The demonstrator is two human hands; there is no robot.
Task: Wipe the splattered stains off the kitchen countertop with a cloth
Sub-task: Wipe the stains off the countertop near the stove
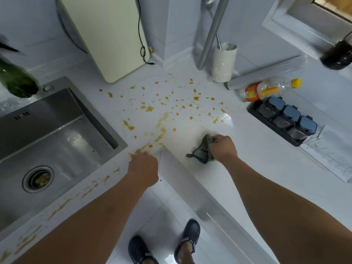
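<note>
Yellow-brown stains (165, 105) speckle the white countertop (253, 153) from the corner down along the sink's front rim. My right hand (223, 148) grips a bunched grey-green cloth (202, 149) and presses it on the counter near the inner corner edge; the patch around it looks smeared pale. My left hand (142, 168) rests on the counter edge left of the cloth, fingers curled down on a streak of stain, holding nothing that I can see.
A steel sink (57, 134) lies at left with a green bottle (15, 79) behind it. A cream cutting board (106, 35) leans at the back. At right stand a white utensil cup (224, 61), a lying bottle with a yellow cap (270, 90) and a dark spice box set (283, 119).
</note>
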